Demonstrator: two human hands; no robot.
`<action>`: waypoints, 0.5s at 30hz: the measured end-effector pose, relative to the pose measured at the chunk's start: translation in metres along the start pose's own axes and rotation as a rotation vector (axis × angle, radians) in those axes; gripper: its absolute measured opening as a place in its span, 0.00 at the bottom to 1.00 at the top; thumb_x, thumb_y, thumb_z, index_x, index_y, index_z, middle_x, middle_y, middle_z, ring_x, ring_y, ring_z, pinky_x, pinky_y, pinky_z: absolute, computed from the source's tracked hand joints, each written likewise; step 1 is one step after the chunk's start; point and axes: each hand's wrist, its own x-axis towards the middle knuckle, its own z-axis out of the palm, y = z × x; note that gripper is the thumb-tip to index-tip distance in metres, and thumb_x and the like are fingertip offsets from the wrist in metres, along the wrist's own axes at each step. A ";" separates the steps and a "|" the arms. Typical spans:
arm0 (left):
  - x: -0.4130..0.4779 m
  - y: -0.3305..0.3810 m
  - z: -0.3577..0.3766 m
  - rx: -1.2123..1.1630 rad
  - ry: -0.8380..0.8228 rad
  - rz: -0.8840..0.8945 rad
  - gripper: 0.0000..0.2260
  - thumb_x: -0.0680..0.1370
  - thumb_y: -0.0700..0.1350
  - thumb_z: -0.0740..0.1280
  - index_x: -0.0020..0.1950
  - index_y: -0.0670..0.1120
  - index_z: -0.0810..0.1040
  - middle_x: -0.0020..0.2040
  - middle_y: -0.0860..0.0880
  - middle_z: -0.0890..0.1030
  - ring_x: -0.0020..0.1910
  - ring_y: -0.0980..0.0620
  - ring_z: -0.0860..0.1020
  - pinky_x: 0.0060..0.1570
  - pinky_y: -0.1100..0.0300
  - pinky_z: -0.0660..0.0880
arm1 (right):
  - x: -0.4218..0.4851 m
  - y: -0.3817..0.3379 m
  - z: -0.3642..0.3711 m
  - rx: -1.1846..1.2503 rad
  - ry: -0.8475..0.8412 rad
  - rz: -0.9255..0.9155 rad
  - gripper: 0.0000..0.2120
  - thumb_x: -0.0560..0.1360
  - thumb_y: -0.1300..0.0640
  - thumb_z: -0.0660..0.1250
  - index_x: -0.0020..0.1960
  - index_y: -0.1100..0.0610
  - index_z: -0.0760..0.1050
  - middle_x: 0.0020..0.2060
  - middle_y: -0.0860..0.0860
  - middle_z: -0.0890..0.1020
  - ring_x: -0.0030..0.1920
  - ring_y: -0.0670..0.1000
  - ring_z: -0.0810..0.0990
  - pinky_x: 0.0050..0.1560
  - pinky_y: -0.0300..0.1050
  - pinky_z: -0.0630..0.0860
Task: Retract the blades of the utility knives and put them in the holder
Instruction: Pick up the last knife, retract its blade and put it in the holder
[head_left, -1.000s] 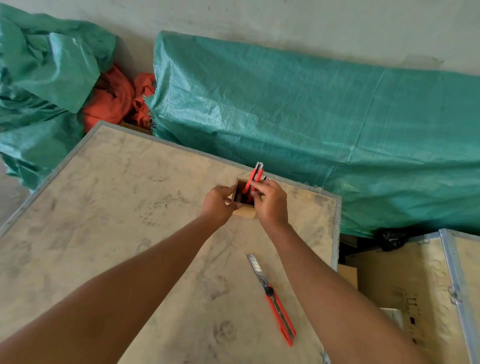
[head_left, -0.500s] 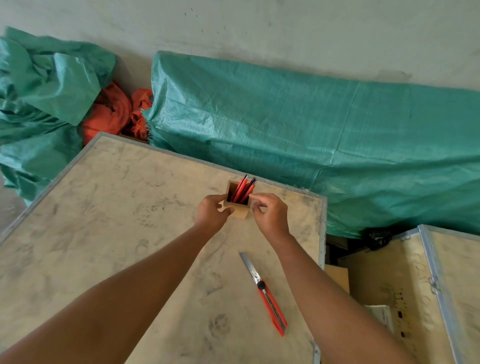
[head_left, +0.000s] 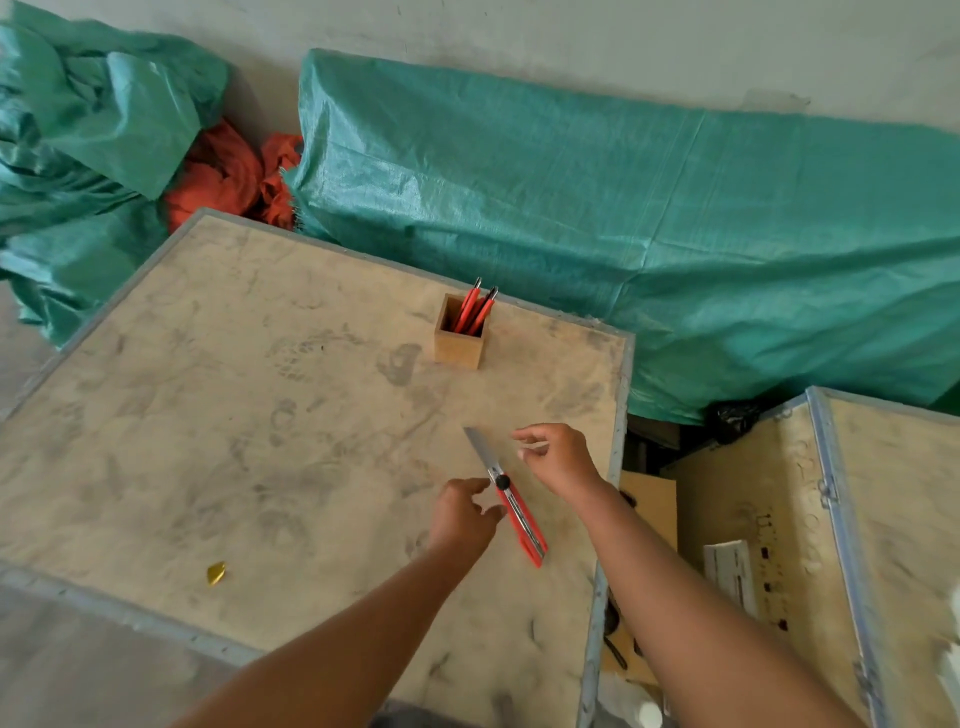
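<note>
A red utility knife (head_left: 519, 514) lies on the wooden crate top (head_left: 234, 415), its silver blade extended toward the far left. My left hand (head_left: 465, 512) hovers just left of the knife's black slider, fingers apart, holding nothing. My right hand (head_left: 558, 457) is open to the right of the blade, fingers spread, not touching it. The small wooden holder (head_left: 460, 343) stands upright farther back near the crate's far edge, with several red knives (head_left: 475, 309) standing in it.
A small yellow scrap (head_left: 216, 573) lies near the crate's front left. A second open crate (head_left: 810, 519) sits to the right across a gap. Green tarps (head_left: 623, 218) and orange cloth (head_left: 223, 176) lie against the wall behind.
Both hands let go of the holder and pulled back toward me, now on either side of the knife lying on the crate. The holder stands alone with its knives.
</note>
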 end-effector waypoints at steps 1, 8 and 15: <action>-0.004 -0.004 0.009 0.048 -0.004 0.015 0.25 0.72 0.48 0.76 0.68 0.45 0.76 0.60 0.46 0.79 0.48 0.51 0.81 0.51 0.58 0.78 | -0.002 0.003 0.004 -0.022 -0.035 -0.002 0.14 0.77 0.65 0.70 0.61 0.55 0.84 0.60 0.51 0.86 0.53 0.49 0.85 0.54 0.33 0.75; -0.020 -0.009 0.043 0.314 0.034 0.097 0.18 0.72 0.50 0.72 0.61 0.51 0.80 0.59 0.49 0.76 0.51 0.46 0.81 0.48 0.51 0.81 | -0.003 0.017 0.028 -0.118 -0.260 -0.008 0.18 0.78 0.66 0.68 0.65 0.55 0.82 0.61 0.53 0.86 0.62 0.52 0.83 0.67 0.40 0.75; -0.025 -0.013 0.046 0.289 0.047 0.108 0.14 0.72 0.45 0.73 0.58 0.51 0.82 0.57 0.49 0.76 0.51 0.46 0.80 0.46 0.53 0.79 | -0.007 0.023 0.029 -0.091 -0.236 -0.012 0.12 0.74 0.65 0.73 0.57 0.56 0.85 0.54 0.53 0.87 0.55 0.52 0.84 0.61 0.41 0.77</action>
